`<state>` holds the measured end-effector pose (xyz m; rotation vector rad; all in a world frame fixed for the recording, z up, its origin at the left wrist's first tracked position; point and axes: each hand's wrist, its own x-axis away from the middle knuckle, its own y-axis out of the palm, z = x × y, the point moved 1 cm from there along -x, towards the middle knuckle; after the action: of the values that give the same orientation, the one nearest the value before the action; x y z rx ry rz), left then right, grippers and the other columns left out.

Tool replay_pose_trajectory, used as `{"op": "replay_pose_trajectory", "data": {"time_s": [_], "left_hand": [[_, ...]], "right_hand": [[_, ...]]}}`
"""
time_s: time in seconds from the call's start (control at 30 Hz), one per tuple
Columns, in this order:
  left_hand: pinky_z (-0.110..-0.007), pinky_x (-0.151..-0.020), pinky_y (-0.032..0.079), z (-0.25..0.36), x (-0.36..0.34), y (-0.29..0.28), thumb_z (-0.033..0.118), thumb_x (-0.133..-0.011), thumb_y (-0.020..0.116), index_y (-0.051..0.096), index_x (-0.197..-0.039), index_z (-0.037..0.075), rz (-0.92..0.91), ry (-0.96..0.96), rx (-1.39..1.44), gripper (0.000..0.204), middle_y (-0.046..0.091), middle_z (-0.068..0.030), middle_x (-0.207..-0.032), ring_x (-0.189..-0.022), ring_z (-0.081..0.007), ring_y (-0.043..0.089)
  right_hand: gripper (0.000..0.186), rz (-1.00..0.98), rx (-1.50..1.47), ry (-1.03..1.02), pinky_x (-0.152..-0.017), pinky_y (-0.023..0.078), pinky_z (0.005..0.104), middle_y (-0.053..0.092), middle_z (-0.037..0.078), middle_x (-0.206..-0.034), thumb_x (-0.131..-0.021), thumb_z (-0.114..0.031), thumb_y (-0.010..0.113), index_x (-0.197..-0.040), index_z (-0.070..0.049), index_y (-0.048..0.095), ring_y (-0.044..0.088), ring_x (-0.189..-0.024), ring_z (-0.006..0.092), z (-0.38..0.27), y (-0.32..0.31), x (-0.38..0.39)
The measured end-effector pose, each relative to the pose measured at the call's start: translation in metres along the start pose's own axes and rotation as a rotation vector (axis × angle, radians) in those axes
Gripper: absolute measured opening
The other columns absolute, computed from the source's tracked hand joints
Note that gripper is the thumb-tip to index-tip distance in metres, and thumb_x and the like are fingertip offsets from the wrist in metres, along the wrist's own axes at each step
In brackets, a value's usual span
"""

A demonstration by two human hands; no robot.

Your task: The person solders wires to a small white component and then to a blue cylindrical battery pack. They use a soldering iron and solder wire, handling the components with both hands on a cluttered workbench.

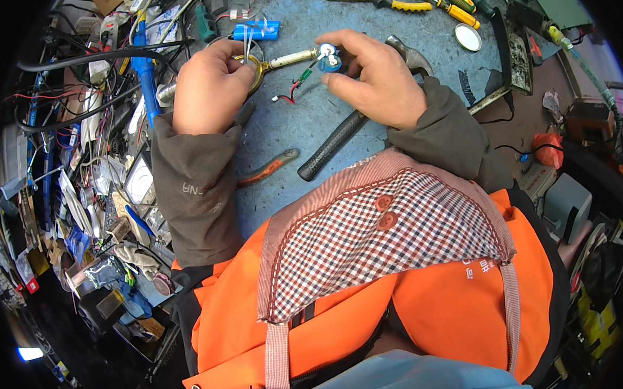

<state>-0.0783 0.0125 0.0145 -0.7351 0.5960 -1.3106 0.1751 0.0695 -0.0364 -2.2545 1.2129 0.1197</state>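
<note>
Small blue round part (330,61) sits pinched between the thumb and fingertips of the right hand (374,78), near the bench's (402,79) far edge. Left hand (208,87) is curled shut around a brass-ended tool (283,59) pointing at the part. Both forearms reach forward; a hammer (350,126) lies under the right wrist.

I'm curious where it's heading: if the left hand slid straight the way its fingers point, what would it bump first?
Probably the blue cylindrical battery pack just beyond the left hand, though depth is hard to judge.
</note>
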Motion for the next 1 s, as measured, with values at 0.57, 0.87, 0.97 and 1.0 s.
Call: {"op": "replay_pose_trajectory", "data": {"time_s": [0.57, 0.87, 0.97, 1.0], "left_hand": [[-0.027, -0.084, 0.056, 0.040, 0.012, 0.043, 0.016, -0.097, 0.078, 0.061, -0.133, -0.004, -0.233, 0.116, 0.777, 0.045, 0.073, -0.0113, -0.113, -0.095, -0.0132, 0.069], [-0.023, -0.068, 0.052, 0.036, 0.009, 0.042, 0.015, -0.099, 0.074, 0.061, -0.133, -0.003, -0.302, 0.047, 0.752, 0.040, 0.072, -0.0042, -0.097, -0.080, -0.0080, 0.064], [-0.023, -0.067, 0.051, 0.033, 0.008, 0.045, 0.015, -0.100, 0.074, 0.062, -0.132, -0.003, -0.316, 0.027, 0.790, 0.039, 0.073, -0.0043, -0.097, -0.079, -0.0077, 0.064], [-0.023, -0.066, 0.052, 0.033, 0.009, 0.045, 0.015, -0.100, 0.074, 0.062, -0.132, -0.003, -0.319, 0.024, 0.794, 0.039, 0.073, -0.0044, -0.097, -0.079, -0.0077, 0.064]], "right_hand": [[0.053, -0.116, -0.647, -0.012, -0.100, 0.051, 0.0297, 0.067, 0.005, -0.125, -0.096, 0.004, 0.063, -0.148, -0.002, 0.055, 0.062, -0.114, 0.0123, 0.001, -0.003, -0.002], [0.052, -0.170, -0.811, 0.046, -0.102, 0.052, 0.0314, 0.067, 0.007, -0.129, -0.096, 0.005, 0.064, -0.147, 0.000, 0.055, 0.063, -0.117, 0.0143, -0.001, -0.006, -0.002], [0.046, -0.165, -0.822, 0.113, -0.099, 0.054, 0.0311, 0.069, 0.007, -0.125, -0.099, -0.001, 0.063, -0.144, 0.001, 0.057, 0.065, -0.112, 0.0144, 0.000, -0.009, -0.001], [0.043, -0.169, -0.818, 0.153, -0.098, 0.055, 0.0315, 0.069, 0.008, -0.123, -0.100, -0.003, 0.063, -0.143, 0.001, 0.059, 0.066, -0.110, 0.0146, 0.002, -0.012, -0.002]]}}
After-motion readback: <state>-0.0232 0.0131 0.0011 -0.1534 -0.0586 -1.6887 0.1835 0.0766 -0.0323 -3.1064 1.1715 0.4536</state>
